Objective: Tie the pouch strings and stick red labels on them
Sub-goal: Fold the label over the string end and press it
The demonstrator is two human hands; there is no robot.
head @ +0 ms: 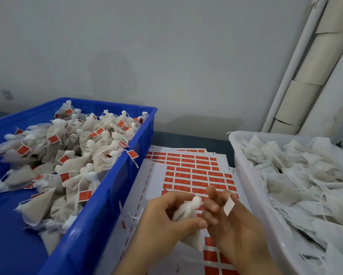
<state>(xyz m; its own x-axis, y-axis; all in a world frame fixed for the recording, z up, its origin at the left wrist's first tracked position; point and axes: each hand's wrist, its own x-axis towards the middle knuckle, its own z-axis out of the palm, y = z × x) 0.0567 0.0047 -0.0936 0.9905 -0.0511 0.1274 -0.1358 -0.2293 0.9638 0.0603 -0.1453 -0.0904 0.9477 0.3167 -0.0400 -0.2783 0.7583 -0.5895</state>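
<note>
My left hand [162, 219] grips a small white pouch [186, 213] around its body, with the gathered top pointing up and to the right. My right hand [232, 227] is just right of the pouch, fingers raised near the gathered top. A peeled label [229, 205], its white back towards me, hangs from the right hand's fingertips. Both hands hover over sheets of red labels [194, 173] lying between two bins. The pouch strings are hidden between the fingers.
A blue bin [107, 197] on the left holds several tied pouches with red labels. A white bin [252, 187] on the right holds several untied pouches with loose strings. White rolls [309, 76] lean against the wall at the back right.
</note>
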